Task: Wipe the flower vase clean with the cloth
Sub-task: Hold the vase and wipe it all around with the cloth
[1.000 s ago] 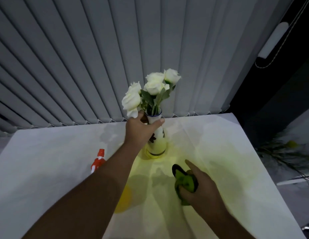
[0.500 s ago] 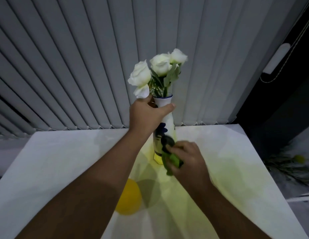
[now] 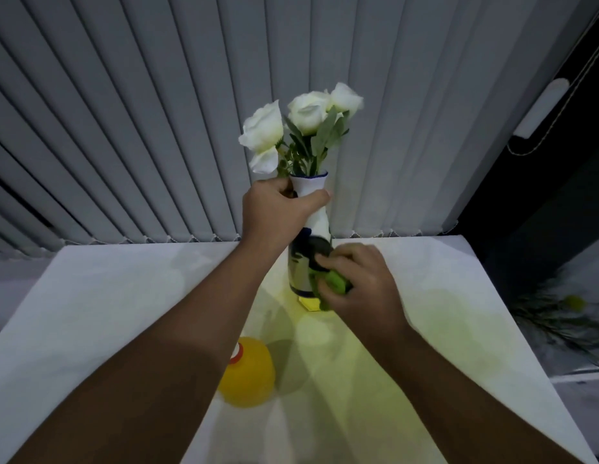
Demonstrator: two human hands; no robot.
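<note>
A white flower vase (image 3: 316,222) with dark blue markings and a blue rim holds white roses (image 3: 301,122). My left hand (image 3: 274,212) grips the vase around its neck and holds it upright above the white table (image 3: 107,296). My right hand (image 3: 361,283) clutches a bunched green and black cloth (image 3: 334,281) and presses it against the lower right side of the vase body. Part of the vase's lower body is hidden behind the cloth and my fingers.
A yellow spray bottle (image 3: 249,376) lies on the table under my left forearm. Grey vertical blinds (image 3: 157,128) hang just behind the table's far edge. To the right, off the table, lie dark green stems (image 3: 559,316) on the floor.
My left hand lifted the vase off the table and brought it closer. My right hand brought the cloth up from the table and set it against the vase body.
</note>
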